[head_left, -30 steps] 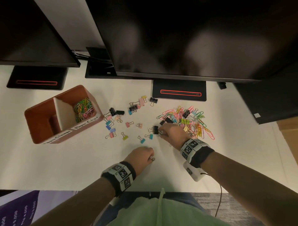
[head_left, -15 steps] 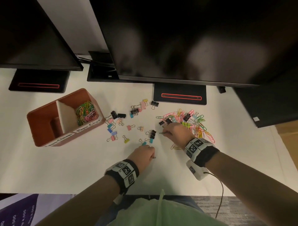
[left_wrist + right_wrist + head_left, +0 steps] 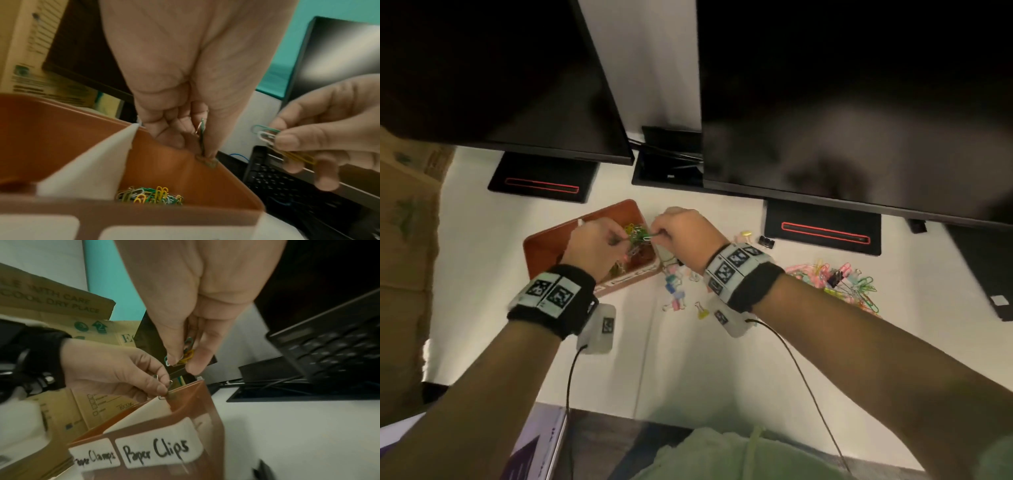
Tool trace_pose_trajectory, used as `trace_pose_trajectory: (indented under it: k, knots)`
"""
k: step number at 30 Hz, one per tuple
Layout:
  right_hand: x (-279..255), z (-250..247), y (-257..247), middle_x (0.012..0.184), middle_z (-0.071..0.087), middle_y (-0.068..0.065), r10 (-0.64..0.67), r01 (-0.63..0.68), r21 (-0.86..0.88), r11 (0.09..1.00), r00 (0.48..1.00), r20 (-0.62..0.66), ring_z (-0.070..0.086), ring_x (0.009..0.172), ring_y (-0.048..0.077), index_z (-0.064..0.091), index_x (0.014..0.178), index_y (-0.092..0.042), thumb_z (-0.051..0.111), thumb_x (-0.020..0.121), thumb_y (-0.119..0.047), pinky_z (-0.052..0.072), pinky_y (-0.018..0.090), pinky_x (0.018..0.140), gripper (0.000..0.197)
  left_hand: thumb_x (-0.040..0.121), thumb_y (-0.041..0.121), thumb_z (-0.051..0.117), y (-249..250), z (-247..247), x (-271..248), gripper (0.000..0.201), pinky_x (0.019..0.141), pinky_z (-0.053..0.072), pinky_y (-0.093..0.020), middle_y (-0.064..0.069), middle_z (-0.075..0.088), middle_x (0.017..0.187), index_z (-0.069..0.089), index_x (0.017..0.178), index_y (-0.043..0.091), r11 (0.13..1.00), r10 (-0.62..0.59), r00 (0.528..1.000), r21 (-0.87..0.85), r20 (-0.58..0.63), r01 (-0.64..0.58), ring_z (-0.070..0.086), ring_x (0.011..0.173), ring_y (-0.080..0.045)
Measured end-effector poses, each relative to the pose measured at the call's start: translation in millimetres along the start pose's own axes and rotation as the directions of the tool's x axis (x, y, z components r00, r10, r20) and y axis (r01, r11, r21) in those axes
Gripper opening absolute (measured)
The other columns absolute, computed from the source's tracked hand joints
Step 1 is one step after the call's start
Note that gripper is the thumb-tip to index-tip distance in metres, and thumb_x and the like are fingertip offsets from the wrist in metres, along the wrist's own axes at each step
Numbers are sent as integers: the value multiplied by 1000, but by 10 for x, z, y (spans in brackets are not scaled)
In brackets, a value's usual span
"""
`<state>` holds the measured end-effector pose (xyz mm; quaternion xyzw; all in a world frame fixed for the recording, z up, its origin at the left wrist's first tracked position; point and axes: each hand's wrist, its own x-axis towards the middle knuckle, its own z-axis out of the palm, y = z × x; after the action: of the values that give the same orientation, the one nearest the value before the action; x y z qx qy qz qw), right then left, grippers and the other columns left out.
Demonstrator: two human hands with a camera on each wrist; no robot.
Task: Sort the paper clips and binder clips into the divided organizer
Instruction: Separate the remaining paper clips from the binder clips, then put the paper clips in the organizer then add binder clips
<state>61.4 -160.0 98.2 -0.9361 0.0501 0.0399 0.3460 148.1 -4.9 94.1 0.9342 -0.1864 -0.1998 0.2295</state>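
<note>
The brown divided organizer (image 3: 541,246) stands left of centre, labelled "Paper Clamps" and "Paper Clips" (image 3: 156,452). Both hands hover above its paper clip compartment. My left hand (image 3: 619,240) pinches a few thin paper clips (image 3: 202,129) between thumb and fingers, just over the far wall (image 3: 185,170). My right hand (image 3: 659,234) pinches a small bunch of white, green and yellow paper clips (image 3: 267,136), close beside the left. Several coloured paper clips (image 3: 152,195) lie at the compartment's bottom. A loose paper clip pile (image 3: 839,284) and coloured binder clips (image 3: 674,291) lie on the white table.
Two dark monitors (image 3: 859,102) overhang the table's back, their black stands (image 3: 822,233) behind the clips. Cardboard boxes (image 3: 407,222) stand at the left. A black keyboard (image 3: 329,345) shows in the wrist views. The table's near edge runs below my forearms.
Both hands have left the scattered clips at mid-table and moved left and back to above the organizer, each carrying paper clips. The head view has swung left with them.
</note>
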Motion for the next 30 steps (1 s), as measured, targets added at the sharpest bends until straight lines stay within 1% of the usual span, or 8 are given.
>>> trace_pose_trajectory:
  k: [3,8,11,14,19,22,26,30]
  knots:
    - [386,155,-221,110,62,11,52,-48,-57,997,996,73,57,103,26,63,111,-9,56,90,-21,45,33,88,26,78,19,69,-125,-83,109,10,79,48,-28,1,66,84,61,84,22,999,-52,997,-9,50,53,61,81,-16]
    - [465,235,-247,113,65,9,94,-94,-7,996,992,88,60,104,23,56,121,-12,55,91,-31,47,32,90,36,85,11,60,-142,-186,110,31,99,46,-36,-3,64,118,60,116,16,995,83,993,56,79,-88,59,107,-20]
    - [164,125,-84,110,63,3,59,-59,96,994,998,5,61,95,15,59,116,-17,52,92,-33,49,28,85,29,87,12,59,-30,-169,13,32,96,48,-38,1,63,119,58,118,19,980,193,977,-66,88,-188,60,106,-16]
    - [-318,-16,311,106,62,0,121,-120,45,992,992,-31,60,88,12,62,110,-18,52,92,-31,51,29,82,24,87,12,59,238,-24,-105,26,86,51,-28,5,61,111,61,112,20,941,305,944,-189,126,-279,60,96,-11]
    - [-1209,-259,1119,112,61,2,398,-414,-102,905,906,-143,56,106,19,64,109,-19,56,90,-24,41,30,95,22,88,14,58,822,589,-307,22,74,55,-27,4,61,105,60,109,20,882,455,838,-281,299,-378,61,86,-11]
    - [-1592,-404,1483,115,58,2,538,-564,-91,821,816,-211,53,107,21,62,112,-21,57,89,-24,42,33,93,24,87,18,59,1109,1078,-355,26,81,52,-30,2,60,108,58,114,20,878,476,799,-255,367,-405,59,92,-12]
    - [-1779,-493,1877,117,59,3,604,-633,-78,770,763,-229,53,109,25,62,113,-25,58,87,-28,43,37,96,26,88,14,56,1426,1621,-283,33,91,46,-27,-3,56,119,54,121,19,888,460,797,-197,392,-416,56,104,-17]
    - [-1781,-460,2091,116,59,3,616,-629,-59,775,773,-151,53,108,25,63,112,-27,57,87,-30,44,37,94,26,92,14,49,1629,2006,-116,34,98,46,-34,-4,54,123,53,125,21,895,431,785,-102,446,-434,54,111,-21]
